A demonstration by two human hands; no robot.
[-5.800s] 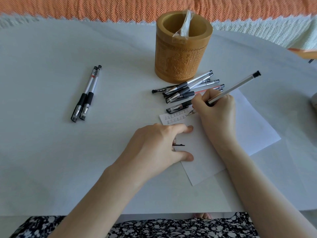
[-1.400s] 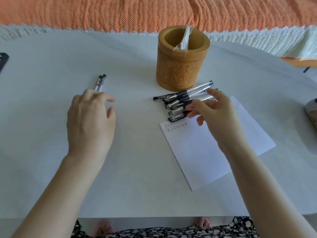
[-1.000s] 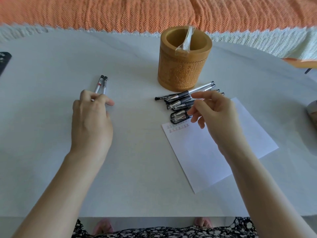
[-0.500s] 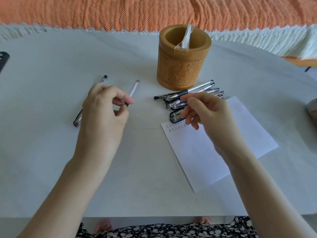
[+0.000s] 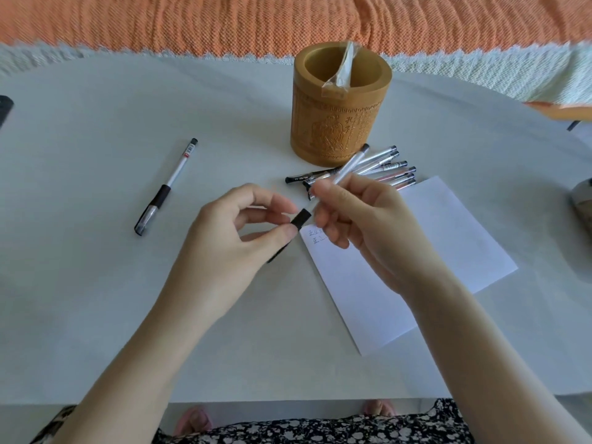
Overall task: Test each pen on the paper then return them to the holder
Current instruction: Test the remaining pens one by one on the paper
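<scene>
Two hands: we hold them above the table (image 5: 96, 315), close together, near the paper's top corner.
Left hand (image 5: 230, 248): we pinch a black pen cap (image 5: 301, 218) between thumb and fingertips.
Right hand (image 5: 362, 219): our fingers are closed round a clear pen (image 5: 347, 166), its far end tilted toward the holder.
Paper (image 5: 416, 267): flat, with small writing at its top corner.
Holder (image 5: 339, 123): upright, a plastic wrapper inside.
Pens (image 5: 394, 171): we see a loose pile between holder and paper.
Single pen (image 5: 166, 187): capped, lying well to the left.
</scene>
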